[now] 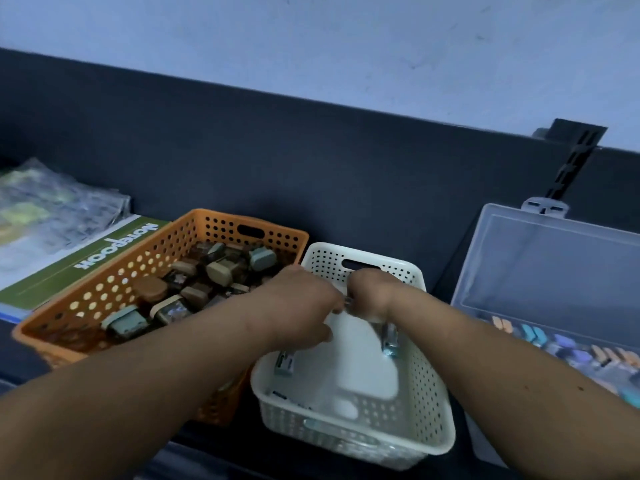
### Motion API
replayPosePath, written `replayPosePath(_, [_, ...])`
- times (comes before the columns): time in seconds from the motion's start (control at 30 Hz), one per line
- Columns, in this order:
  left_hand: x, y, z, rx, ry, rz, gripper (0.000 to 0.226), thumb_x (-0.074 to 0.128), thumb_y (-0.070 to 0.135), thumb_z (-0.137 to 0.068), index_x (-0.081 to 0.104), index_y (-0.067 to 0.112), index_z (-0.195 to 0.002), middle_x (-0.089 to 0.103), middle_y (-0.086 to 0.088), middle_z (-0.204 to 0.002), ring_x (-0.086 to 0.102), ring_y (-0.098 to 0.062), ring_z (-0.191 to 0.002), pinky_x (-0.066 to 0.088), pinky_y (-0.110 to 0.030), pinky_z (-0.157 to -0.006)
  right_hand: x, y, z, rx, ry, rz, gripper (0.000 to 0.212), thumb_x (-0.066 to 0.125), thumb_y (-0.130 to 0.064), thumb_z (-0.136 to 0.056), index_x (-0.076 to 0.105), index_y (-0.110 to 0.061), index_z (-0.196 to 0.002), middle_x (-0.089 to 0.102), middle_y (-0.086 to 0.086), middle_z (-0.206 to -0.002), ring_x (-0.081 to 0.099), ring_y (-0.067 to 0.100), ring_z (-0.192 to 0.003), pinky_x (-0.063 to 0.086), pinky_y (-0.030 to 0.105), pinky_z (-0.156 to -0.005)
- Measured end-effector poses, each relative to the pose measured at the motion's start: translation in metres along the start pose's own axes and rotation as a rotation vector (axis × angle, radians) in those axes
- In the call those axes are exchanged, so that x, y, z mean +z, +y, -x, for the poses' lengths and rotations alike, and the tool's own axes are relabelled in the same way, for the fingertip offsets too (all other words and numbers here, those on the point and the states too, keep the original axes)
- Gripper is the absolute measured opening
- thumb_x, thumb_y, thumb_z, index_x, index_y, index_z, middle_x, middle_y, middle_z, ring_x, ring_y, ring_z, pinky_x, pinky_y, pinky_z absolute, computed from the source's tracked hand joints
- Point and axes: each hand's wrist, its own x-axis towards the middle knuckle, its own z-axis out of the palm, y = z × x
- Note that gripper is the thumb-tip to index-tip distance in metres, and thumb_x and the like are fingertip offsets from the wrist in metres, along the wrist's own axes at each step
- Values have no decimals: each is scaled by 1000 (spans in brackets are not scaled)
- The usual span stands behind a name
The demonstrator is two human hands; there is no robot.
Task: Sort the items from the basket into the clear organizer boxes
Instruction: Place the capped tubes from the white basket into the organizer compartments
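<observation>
Now, the small metal piece (346,301) is pinched between the fingertips of the left hand (298,303) and the right hand (369,292), both curled onto it just above the white basket (429,410). It looks light, stiff and slick, so grip it by the edges. 2 more pieces lie in the basket below, the near piece (284,363) and the far piece (389,341). The clear box (554,258) stands open on the right, and the orange basket (114,292) sits on the left.

**Both hands meet, backs turned up**

Two bare forearms reach forward and angle inward until the left hand (299,301) and right hand (367,292) all but touch at the fingertips. Both have their fingers curled downward. Whether they pinch anything I can't make out from here.
</observation>
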Motion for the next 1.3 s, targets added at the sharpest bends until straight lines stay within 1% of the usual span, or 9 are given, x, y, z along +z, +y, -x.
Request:
replayPosePath(0.1, [4,13,-8,-6,-74,124,44,60,38,-91,53,26,-132,54,3,-132,50,-19,-119,41,-30,-93,-17,11,21,42,148,-173,30,44,-33,-96,55,-10,-80,56,7,-77,52,25,-73,35,29,-60])
replayPosePath(0.3, [13,46,-43,-1,-178,246,56,66,38,-87,47,22,-137,53,1,-132,51,-21,-118,44,-34,-98,-35,41,76,106,345,-533,10,53,-15,-87,59,-14,-79,57,3,-71,48,17,-61,38,28,-55])
replayPosePath(0.53, [31,64,-74,32,-189,202,45,74,41,-77,57,22,-113,58,2,-115,57,-19,-101,46,-29,-80,-25,63,128,124,368,-906,2,60,-10,-84,61,-9,-84,60,8,-74,50,14,-66,46,33,-60])
replayPosePath(0.7, [23,63,-78,-55,-156,265,53,76,35,-74,53,27,-120,58,8,-112,56,-13,-95,43,-24,-75,-20,85,153,124,339,-1042,11,58,-8,-83,58,-6,-94,54,7,-76,49,19,-70,42,33,-59])
replayPosePath(0.8, [-5,64,-80,-134,-51,591,22,70,21,-77,59,17,-95,65,2,-92,62,-17,-78,49,-27,-66,-26,101,164,128,376,-1039,10,59,-4,-87,59,-3,-97,54,9,-76,44,17,-62,39,23,-51])
replayPosePath(0.87, [-28,76,-80,-179,5,963,7,63,10,-84,61,6,-88,66,-9,-84,64,-19,-71,54,-29,-65,-31,115,170,106,422,-1055,13,62,-8,-88,58,2,-95,52,10,-77,44,17,-65,38,28,-59])
replayPosePath(1.03, [-59,126,-86,-201,-5,1463,27,40,14,-99,62,-1,-104,71,-22,-94,72,-23,-78,60,-27,-66,-43,158,185,137,515,-1070,11,63,-3,-88,58,4,-96,50,7,-78,43,15,-69,38,24,-60])
replayPosePath(1.2, [-57,161,-104,-187,38,1420,31,41,25,-102,62,2,-104,69,-19,-93,66,-16,-67,58,-27,-69,-41,191,196,178,527,-1185,37,58,9,-87,53,-18,-111,60,7,-79,57,13,-62,49,16,-54])
replayPosePath(1.3, [-54,166,-116,-210,152,1252,28,48,22,-99,65,0,-97,70,-21,-92,64,-19,-69,58,-35,-78,-35,201,199,160,448,-1255,21,50,3,-95,54,-12,-109,61,14,-82,60,16,-64,55,22,-59])
